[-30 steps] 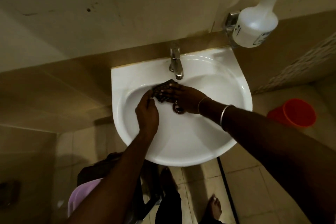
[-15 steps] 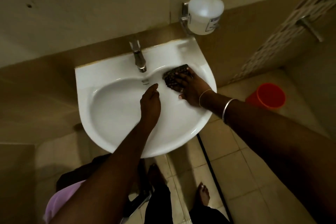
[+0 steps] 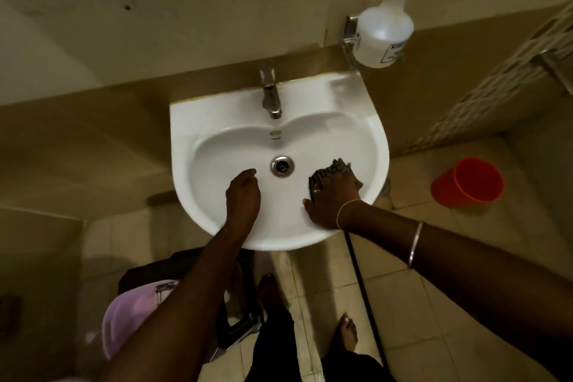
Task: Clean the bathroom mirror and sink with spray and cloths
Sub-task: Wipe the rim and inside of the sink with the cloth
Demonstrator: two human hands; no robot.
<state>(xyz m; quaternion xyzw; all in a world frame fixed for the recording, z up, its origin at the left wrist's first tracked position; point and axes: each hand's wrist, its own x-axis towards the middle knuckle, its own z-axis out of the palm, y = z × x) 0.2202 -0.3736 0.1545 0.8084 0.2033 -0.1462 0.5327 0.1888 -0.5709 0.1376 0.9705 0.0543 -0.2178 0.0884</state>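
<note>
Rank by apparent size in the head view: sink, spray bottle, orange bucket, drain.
1. sink
2. spray bottle and orange bucket: about alike, and at different distances, so unranked
3. drain

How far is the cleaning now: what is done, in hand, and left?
Done: spraying, apparently; spray bottle sits in its holder. In hand: right hand presses the cloth on the sink's right wall; left hand idle inside it. Left: mirror, not visible.
</note>
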